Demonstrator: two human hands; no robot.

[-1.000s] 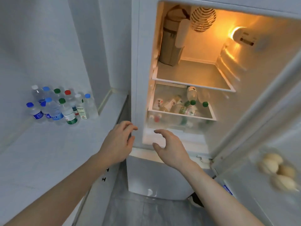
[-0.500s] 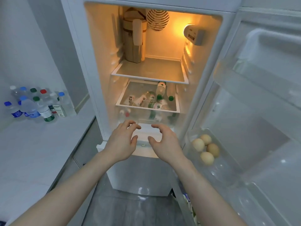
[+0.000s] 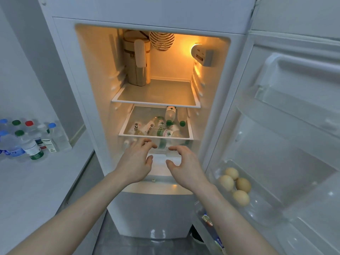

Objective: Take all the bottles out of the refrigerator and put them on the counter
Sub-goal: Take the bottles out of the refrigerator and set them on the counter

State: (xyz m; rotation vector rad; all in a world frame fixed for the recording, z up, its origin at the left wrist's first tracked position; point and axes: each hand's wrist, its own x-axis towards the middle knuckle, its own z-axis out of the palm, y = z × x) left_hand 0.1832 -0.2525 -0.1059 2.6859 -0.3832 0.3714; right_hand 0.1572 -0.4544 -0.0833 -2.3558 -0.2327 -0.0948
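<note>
The refrigerator [image 3: 92, 74] stands open and lit inside. Several small bottles [image 3: 161, 124] lie jumbled in the clear bottom drawer [image 3: 127, 134], some with green caps. My left hand [image 3: 136, 162] and my right hand [image 3: 185, 166] hover side by side just in front of the drawer's front wall, fingers curled and apart, holding nothing. On the white counter [image 3: 36, 190] at the left stands a cluster of several bottles [image 3: 27, 138] with blue, green and red caps.
A glass shelf [image 3: 156, 103] above the drawer carries a tall beige container [image 3: 137, 59] at the back. The open door [image 3: 294, 126] on the right holds several eggs [image 3: 235, 184] in a lower tray. Grey floor lies below.
Both hands have moved forward and up toward the drawer front. The view has shifted closer to the refrigerator, with the counter bottles sliding toward the left edge.
</note>
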